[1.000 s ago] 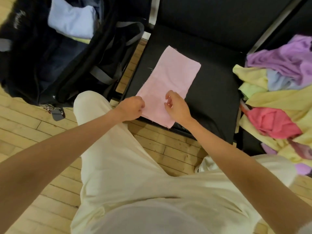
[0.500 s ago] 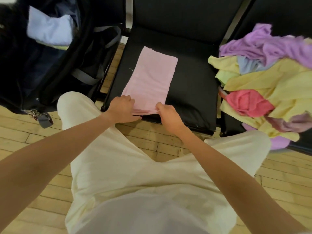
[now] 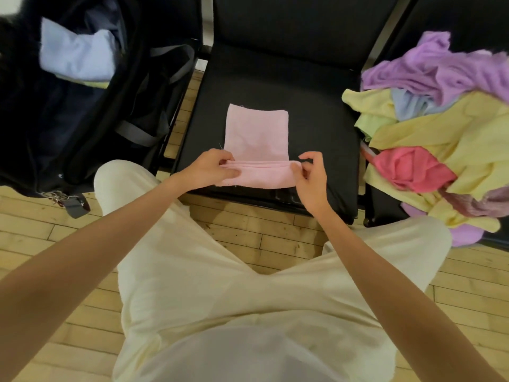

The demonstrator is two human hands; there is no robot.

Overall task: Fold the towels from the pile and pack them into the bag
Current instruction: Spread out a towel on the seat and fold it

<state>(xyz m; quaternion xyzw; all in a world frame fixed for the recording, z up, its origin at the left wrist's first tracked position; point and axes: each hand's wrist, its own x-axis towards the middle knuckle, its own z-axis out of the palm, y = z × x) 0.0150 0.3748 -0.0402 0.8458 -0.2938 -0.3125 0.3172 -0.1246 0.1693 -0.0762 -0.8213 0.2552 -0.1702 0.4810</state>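
Pale wooden floor (image 3: pixel 261 241) of narrow boards, grain and small knots showing, seams running roughly left to right. Black padded chair (image 3: pixel 316 111) at centre — seat matte, upright backrest rising to the top edge. Second black chair (image 3: pixel 451 15) just beside, to the right — same dark fabric. Even, soft light, without hard shadows.

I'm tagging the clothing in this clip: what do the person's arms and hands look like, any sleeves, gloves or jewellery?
Both forearms are bare right up to the frame edges, so no sleeve shows. The left hand and right hand wear no gloves, and no ring, watch or bracelet is visible. The only clothing in view is a pale cream garment over the legs.
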